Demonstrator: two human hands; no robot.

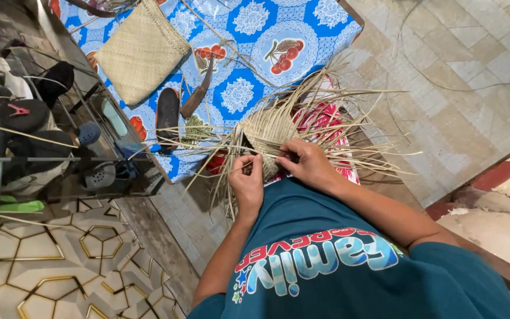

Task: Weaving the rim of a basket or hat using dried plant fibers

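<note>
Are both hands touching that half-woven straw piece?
Touching. The head view shows the left hand and right hand both pinching strands at the near edge of the straw piece, with fingers overlapping the weave.

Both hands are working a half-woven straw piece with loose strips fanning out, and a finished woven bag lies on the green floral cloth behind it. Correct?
Not quite: the cloth is blue, as the head view shows. Both hands, left and right, work the half-woven straw piece; the finished woven bag lies behind.
</note>
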